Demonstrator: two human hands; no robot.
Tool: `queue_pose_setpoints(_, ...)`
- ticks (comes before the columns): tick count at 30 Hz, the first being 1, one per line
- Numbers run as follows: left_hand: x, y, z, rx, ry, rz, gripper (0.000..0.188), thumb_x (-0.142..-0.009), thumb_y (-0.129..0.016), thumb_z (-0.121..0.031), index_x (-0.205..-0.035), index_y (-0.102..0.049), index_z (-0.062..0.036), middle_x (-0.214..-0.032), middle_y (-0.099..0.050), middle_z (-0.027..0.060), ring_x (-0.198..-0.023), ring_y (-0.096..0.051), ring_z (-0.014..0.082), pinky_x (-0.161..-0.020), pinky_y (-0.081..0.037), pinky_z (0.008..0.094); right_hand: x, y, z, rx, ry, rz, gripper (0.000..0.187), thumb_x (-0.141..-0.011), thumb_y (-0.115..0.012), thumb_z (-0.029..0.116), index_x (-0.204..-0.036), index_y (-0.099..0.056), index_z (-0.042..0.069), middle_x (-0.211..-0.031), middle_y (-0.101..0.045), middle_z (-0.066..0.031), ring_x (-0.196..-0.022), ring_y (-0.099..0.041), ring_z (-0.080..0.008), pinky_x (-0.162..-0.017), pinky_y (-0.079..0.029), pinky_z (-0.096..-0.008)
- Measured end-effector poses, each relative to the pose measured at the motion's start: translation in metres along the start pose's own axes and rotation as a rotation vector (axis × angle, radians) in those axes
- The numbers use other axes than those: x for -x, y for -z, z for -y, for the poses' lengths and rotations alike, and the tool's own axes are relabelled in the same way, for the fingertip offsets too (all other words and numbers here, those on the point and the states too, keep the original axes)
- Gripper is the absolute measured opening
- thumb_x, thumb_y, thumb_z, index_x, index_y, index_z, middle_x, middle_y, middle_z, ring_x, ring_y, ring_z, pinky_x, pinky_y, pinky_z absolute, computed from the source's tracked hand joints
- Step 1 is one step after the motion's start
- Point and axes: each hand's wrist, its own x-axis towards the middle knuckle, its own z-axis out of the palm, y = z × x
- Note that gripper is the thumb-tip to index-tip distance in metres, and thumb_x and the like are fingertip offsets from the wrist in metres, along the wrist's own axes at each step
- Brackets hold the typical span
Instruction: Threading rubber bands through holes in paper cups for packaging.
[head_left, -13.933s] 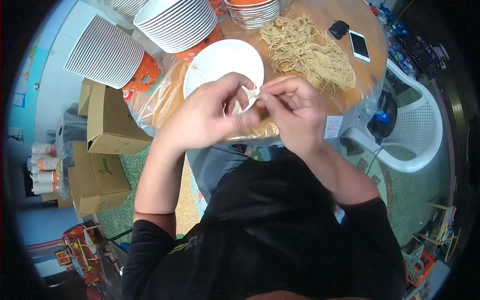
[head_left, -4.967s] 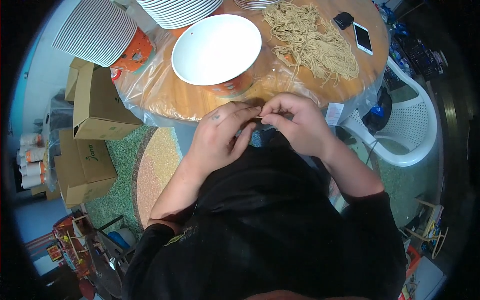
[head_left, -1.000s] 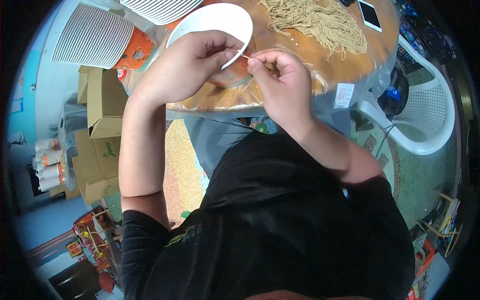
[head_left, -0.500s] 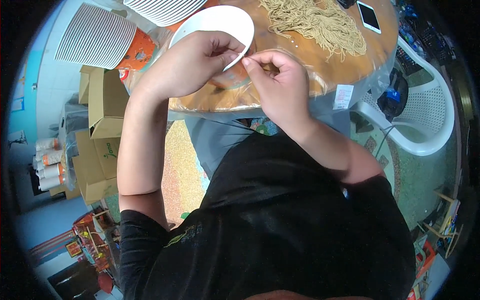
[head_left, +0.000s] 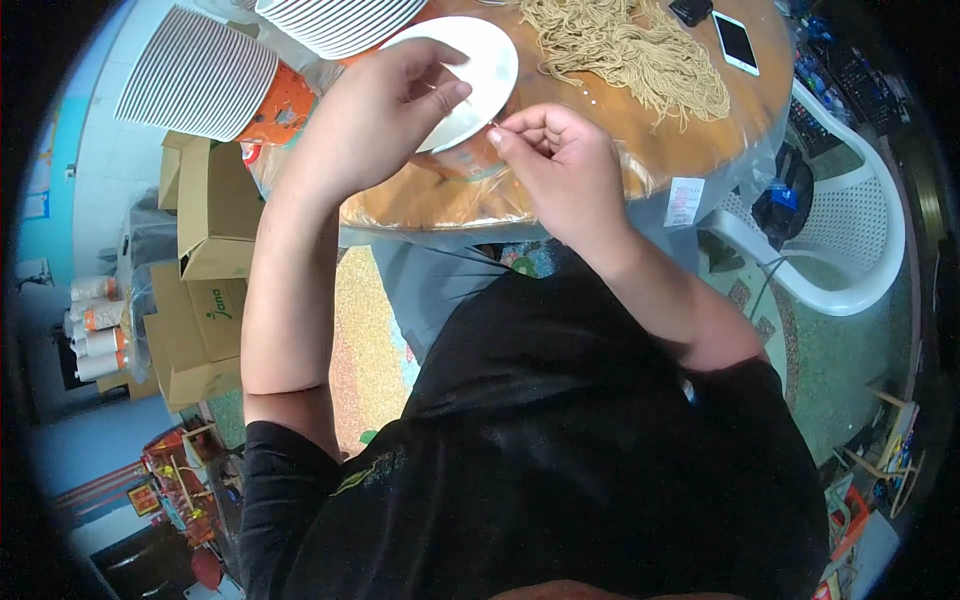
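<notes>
A white round paper tub stands at the near edge of the table, its opening facing up toward me. My left hand is over the tub's left side, thumb and forefinger apart with nothing visible between them. Just outside the tub's right rim, my right hand pinches thumb against forefinger. Whatever sits in that pinch is too small to name. The other fingers of my right hand are curled.
Stacked white-rimmed tubs with orange sides lean at the left, beside another stack. Tan yarn and a white phone lie on the plastic-covered table. Cardboard boxes and a white plastic chair flank it.
My left hand has drawn back from the rim, up and left, and its fingers have parted. My right hand stays pinched near the rim, almost unmoved.
</notes>
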Motion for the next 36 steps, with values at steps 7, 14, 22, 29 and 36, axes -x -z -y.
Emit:
queue_pose_setpoints(7, 0.016, -0.004, -0.033, -0.075, 0.295, 0.036, 0.051, -0.111, -0.070, -0.045, -0.105, -0.081, 0.0040, -0.080, -0.075, 0.0232, -0.078, -0.077, 0.0359, -0.076, -0.059, 0.0440, -0.005, 0.000, 0.001, 0.038, -0.010, 0.005, 0.014, -0.103, -0.083, 0.013, -0.102, -0.079, 0.000, -0.084, -0.082, -0.0050, -0.071, -0.072, -0.0069, -0.066, -0.057, -0.0274)
queue_pose_setpoints(14, 0.031, -0.017, -0.041, -0.414, 0.141, -0.195, 0.042, -0.109, -0.072, -0.038, -0.113, -0.080, 0.0036, -0.091, -0.078, 0.0250, -0.083, -0.075, 0.0456, -0.080, -0.059, 0.0494, -0.005, -0.003, 0.008, 0.100, 0.006, -0.013, 0.014, -0.101, -0.085, 0.012, -0.099, -0.080, -0.001, -0.084, -0.082, -0.0064, -0.071, -0.074, -0.0081, -0.066, -0.058, -0.0283)
queue_pose_setpoints(22, 0.034, -0.006, -0.063, -0.254, 0.203, -0.203, 0.038, -0.110, -0.072, -0.031, -0.096, -0.079, 0.0041, -0.086, -0.076, 0.0253, -0.082, -0.076, 0.0442, -0.076, -0.059, 0.0493, -0.005, -0.006, 0.012, 0.100, -0.009, 0.021, 0.012, -0.099, -0.084, 0.010, -0.100, -0.079, -0.001, -0.083, -0.082, -0.0076, -0.072, -0.075, -0.0095, -0.064, -0.058, -0.0296)
queue_pose_setpoints(29, 0.015, -0.009, -0.039, -0.078, 0.306, 0.136, 0.039, -0.111, -0.070, -0.033, -0.106, -0.084, 0.0029, -0.082, -0.078, 0.0209, -0.076, -0.078, 0.0322, -0.073, -0.059, 0.0429, -0.006, -0.005, 0.014, 0.127, 0.008, 0.039, 0.012, -0.098, -0.083, 0.010, -0.101, -0.080, -0.001, -0.086, -0.084, -0.0101, -0.073, -0.078, -0.0117, -0.066, -0.060, -0.0306)
queue_pose_setpoints(36, 0.023, -0.026, -0.025, 0.275, 0.292, -0.067, 0.019, -0.105, -0.079, -0.012, -0.110, -0.082, 0.0057, -0.092, -0.085, 0.0119, -0.086, -0.081, 0.0160, -0.079, -0.063, 0.0310, -0.007, -0.002, 0.014, 0.132, 0.004, 0.055, 0.013, -0.100, -0.083, 0.011, -0.102, -0.079, -0.001, -0.087, -0.084, -0.0107, -0.077, -0.080, -0.0120, -0.066, -0.061, -0.0306)
